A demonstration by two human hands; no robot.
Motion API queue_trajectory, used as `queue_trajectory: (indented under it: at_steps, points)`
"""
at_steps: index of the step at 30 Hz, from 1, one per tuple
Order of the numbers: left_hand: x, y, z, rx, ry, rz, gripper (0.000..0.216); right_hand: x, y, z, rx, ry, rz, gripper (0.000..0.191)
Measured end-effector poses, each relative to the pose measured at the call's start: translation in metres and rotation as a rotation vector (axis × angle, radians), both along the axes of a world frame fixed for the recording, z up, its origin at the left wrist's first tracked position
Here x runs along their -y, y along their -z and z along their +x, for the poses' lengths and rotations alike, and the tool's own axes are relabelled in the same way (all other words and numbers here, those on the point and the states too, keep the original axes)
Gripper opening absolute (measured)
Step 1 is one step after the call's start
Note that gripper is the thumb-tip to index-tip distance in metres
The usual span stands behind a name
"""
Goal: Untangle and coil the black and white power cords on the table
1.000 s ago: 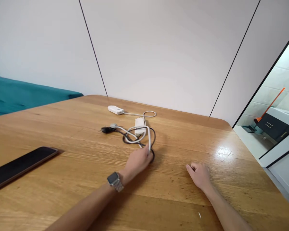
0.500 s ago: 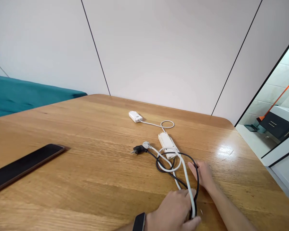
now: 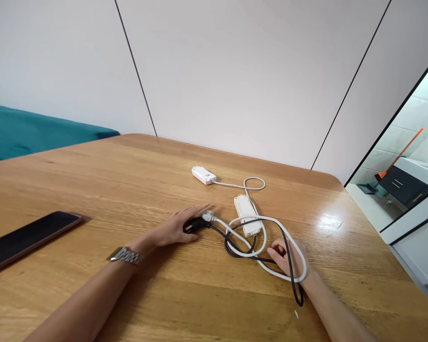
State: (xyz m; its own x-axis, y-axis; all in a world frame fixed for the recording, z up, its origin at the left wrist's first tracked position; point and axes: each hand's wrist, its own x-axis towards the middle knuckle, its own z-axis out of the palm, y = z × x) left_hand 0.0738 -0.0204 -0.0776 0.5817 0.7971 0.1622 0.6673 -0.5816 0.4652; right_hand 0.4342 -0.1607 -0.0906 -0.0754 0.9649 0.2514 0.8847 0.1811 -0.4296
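Observation:
My left hand (image 3: 176, 227) lies at the near left of the cables, its fingers stretched out and the thumb apart. Between them lies a black plug (image 3: 197, 224), beside a white plug (image 3: 207, 216). My right hand (image 3: 288, 256) rests on the table with curled fingers. A loop of white cable (image 3: 304, 266) and a loop of black cable (image 3: 291, 266) drape over it. Whatever its fingers hold, if anything, is hidden. Ahead of it lies a white oblong box (image 3: 243, 206), partly crossed by the cables. Farther off sits another white box (image 3: 203, 175) with a thin white cord (image 3: 228, 184).
A dark phone-like slab (image 3: 28, 240) lies on the wooden table (image 3: 146, 289) at the left. Behind stand a white panelled wall (image 3: 217, 76) and a teal sofa (image 3: 39, 126). Through an opening at right are an orange-handled broom (image 3: 403, 152) and a dark cabinet (image 3: 401, 185).
My left hand has let go of the bundled cables near the front edge and moved up and left to the plugs. The cable loops now hang over my right hand, whose fingers are curled.

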Motion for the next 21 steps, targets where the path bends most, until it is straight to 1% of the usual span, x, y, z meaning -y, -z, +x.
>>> queue_trajectory:
  at_steps: [2,3,5,7,9,12,15,16,18,21]
  points:
    - [-0.001,0.007,0.007,0.057,0.019,-0.028,0.069,0.000,0.003,-0.001,-0.013,-0.047,0.026,0.019]
    - [0.001,0.009,0.012,0.091,0.019,-0.041,0.064,0.000,0.004,-0.001,-0.022,-0.078,0.038,0.020]
    - [0.005,0.009,0.019,0.169,-0.005,-0.069,0.057,0.000,0.007,0.000,-0.038,-0.158,0.051,0.026]
    - [0.011,0.006,0.023,0.255,-0.042,-0.105,0.055,-0.001,0.007,0.000,-0.049,-0.235,0.053,0.034]
    - [0.019,0.000,0.026,0.349,-0.090,-0.143,0.054,-0.001,0.005,0.000,-0.049,-0.277,0.048,0.039]
    - [0.031,-0.014,0.032,0.515,-0.165,-0.217,0.051,-0.001,0.001,-0.002,-0.033,-0.278,0.043,0.039]
    - [0.041,-0.029,0.043,0.703,-0.228,-0.260,0.036,-0.001,-0.002,-0.003,-0.021,-0.287,0.047,0.035]
    - [0.045,-0.034,0.048,0.747,-0.247,-0.247,0.029,-0.001,-0.002,-0.003,-0.020,-0.292,0.050,0.035]
    - [0.051,-0.044,0.057,0.781,-0.279,-0.166,0.022,-0.001,-0.001,-0.002,-0.019,-0.297,0.053,0.034]
    - [0.062,-0.059,0.070,0.721,-0.267,0.016,0.022,-0.003,-0.002,-0.003,-0.025,-0.287,0.043,0.032]
